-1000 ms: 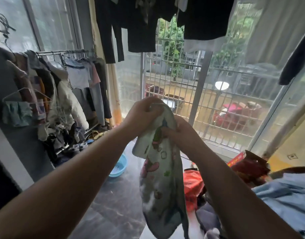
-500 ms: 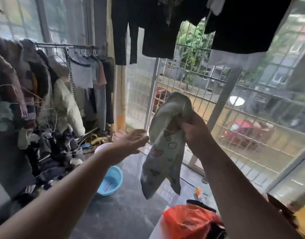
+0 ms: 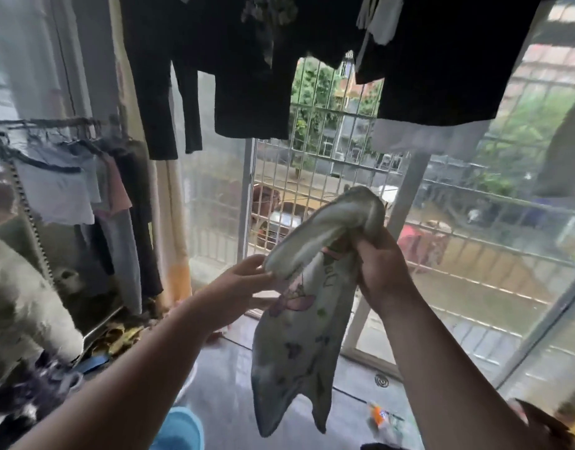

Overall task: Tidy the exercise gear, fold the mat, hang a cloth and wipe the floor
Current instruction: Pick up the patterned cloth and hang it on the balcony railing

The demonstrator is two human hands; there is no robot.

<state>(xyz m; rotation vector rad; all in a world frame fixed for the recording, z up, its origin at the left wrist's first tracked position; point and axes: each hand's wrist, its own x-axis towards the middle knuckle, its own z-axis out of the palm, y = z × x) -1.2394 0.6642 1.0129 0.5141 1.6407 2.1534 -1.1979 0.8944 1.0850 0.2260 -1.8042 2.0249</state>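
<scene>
Low in the centre of the frame, both forearms reached up and forward. The right hand (image 3: 382, 274) was closed round a bunched fold of the printed cloth (image 3: 299, 323), which looped over above the fist and hung down from it to two loose tails at lower centre. The left hand (image 3: 237, 289) met the cloth's free end at centre frame, fingers extended with the tips and thumb touching the edge; whether it truly pinched the edge could not be told.

The step in hand looked to be hanging the cloth. The next move probably called for a firm hold on that free edge, spreading the cloth between both hands, then lifting it toward the hanging space above.

At the bottom edge a blue basin (image 3: 179, 430) sat on the grey floor (image 3: 227, 378), with a small orange-labelled item (image 3: 378, 417) at lower right. At the left, a clothes rack (image 3: 45, 125) was crowded with garments. Across the top of the frame dark clothes (image 3: 250, 92) already hung close together, so a free gap might be hard to find. Farthest back, the window grille (image 3: 315, 151) showed a street and trees beyond.
</scene>
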